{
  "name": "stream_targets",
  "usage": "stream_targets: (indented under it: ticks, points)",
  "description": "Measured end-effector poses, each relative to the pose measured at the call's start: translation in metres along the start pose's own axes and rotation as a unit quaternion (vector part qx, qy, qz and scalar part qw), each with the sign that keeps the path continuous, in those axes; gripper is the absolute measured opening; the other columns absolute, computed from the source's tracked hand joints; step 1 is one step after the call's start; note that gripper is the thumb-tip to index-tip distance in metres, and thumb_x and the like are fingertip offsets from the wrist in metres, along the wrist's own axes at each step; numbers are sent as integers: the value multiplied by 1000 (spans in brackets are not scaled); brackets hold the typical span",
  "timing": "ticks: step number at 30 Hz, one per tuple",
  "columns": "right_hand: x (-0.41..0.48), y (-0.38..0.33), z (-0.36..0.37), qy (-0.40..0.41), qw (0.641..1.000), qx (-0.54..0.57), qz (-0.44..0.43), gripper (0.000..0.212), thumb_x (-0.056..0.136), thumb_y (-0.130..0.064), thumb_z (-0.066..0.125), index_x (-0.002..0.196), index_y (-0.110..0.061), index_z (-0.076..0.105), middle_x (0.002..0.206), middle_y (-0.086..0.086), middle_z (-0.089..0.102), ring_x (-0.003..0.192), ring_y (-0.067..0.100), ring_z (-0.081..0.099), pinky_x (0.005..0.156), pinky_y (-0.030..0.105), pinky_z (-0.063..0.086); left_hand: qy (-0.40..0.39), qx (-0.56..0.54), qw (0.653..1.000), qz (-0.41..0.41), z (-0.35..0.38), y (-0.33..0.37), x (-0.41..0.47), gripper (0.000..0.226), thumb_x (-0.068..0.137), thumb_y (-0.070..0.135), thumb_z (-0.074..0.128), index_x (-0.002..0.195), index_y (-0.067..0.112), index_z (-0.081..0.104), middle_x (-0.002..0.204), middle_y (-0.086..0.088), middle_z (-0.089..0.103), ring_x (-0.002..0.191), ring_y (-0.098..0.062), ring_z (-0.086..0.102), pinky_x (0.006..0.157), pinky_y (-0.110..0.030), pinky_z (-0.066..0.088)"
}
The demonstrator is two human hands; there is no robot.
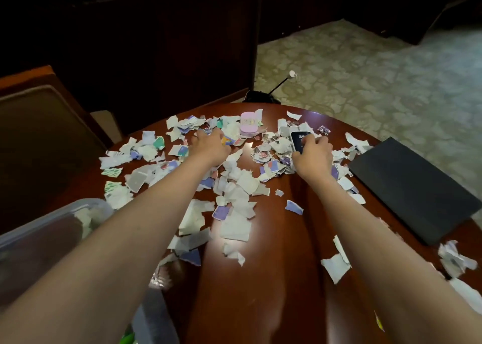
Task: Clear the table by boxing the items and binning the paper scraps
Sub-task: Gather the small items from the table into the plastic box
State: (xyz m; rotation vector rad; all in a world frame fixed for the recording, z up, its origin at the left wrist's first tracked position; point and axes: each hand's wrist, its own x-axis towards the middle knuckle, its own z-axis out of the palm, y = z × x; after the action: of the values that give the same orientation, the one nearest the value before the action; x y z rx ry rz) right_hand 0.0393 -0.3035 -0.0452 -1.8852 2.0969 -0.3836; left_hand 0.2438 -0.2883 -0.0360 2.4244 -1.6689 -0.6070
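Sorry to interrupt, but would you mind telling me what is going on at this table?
A person is clearing a round wooden table littered with torn paper scraps. Their right hand grips a dark phone-like device, while the left hand reaches into scraps near a small pink case. A clear plastic container sits at the near left, a flat black box on the right. Most scraps are not yet binned.

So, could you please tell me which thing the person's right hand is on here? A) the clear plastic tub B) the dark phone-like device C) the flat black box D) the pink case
B: the right hand curls its fingers over the dark phone-like device among the paper scraps; the pink case stands apart to its left.
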Motion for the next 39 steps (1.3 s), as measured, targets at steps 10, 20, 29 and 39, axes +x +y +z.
stream_targets:
  ticks: [10,20,29,39]
  points:
    - [29,9,13,-33,995,24,89,67,79,-34,67,132,-9,34,134,18,42,127,38,35,104,45,26,60,11,998,-9,31,-4,26,33,93,23,55,124,19,46,134,-15,43,123,-33,39,100,-39,36]
    - [1,8,-5,33,988,128,80,63,70,-28,70,127,-16,45,121,15,52,117,33,44,96,41,40,48,-127,991,0,6,5,-1,49,84,27,66,124,15,41,127,-13,46,107,-28,53,85,-35,49]
    - [-60,-9,-46,-36,850,502,153,56,71,-12,75,122,-16,52,107,8,60,94,24,60,85,38,52,65,-242,968,-8,-52,-2,-57,27,86,33,56,108,34,39,124,-11,48,93,-24,56,68,-26,47]
    - [-153,-64,-64,-247,740,616,108,49,77,6,62,117,-20,54,108,10,51,85,26,58,71,34,49,104,-372,922,-26,-114,-36,-133,10,88,25,52,97,23,48,94,-3,50,71,-14,47,58,-24,37]
